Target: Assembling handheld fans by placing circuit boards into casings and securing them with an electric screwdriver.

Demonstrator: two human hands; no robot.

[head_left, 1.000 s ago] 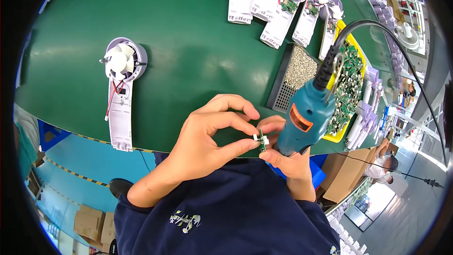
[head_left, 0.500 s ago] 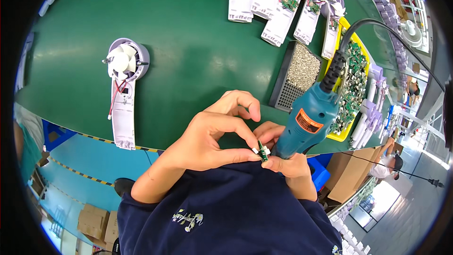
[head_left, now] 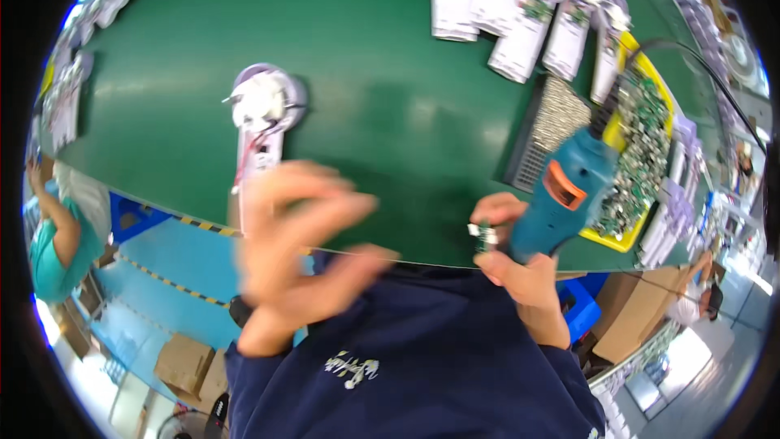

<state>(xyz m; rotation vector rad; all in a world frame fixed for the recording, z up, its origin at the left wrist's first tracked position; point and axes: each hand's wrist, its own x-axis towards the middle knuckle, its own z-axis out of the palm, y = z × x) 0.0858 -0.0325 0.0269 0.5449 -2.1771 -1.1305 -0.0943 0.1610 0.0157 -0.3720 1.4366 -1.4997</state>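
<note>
My left hand (head_left: 296, 252), blurred by motion, hovers at the table's near edge with its thumb and fingers apart and nothing seen between them. It covers the lower end of a white handheld-fan housing (head_left: 258, 152), which has a purple ring, a white fan blade and red wires. Pinched in the fingertips of my right hand (head_left: 526, 278) is a small green circuit board (head_left: 486, 236) with white connectors. The same hand also grips a teal electric screwdriver (head_left: 561, 195), whose cable rises to the right; its tip is hidden.
Past the screwdriver lie a dark tray of small screws (head_left: 524, 146) and a yellow bin (head_left: 611, 241) full of circuit boards. Several fan housings with boards (head_left: 520, 45) stand in a row at the far right. A co-worker in a teal top (head_left: 65, 252) is at the left.
My left hand has let go of the circuit board and moved left toward the fan housing. The board stays in my right hand with the screwdriver. The whole view has shifted.
</note>
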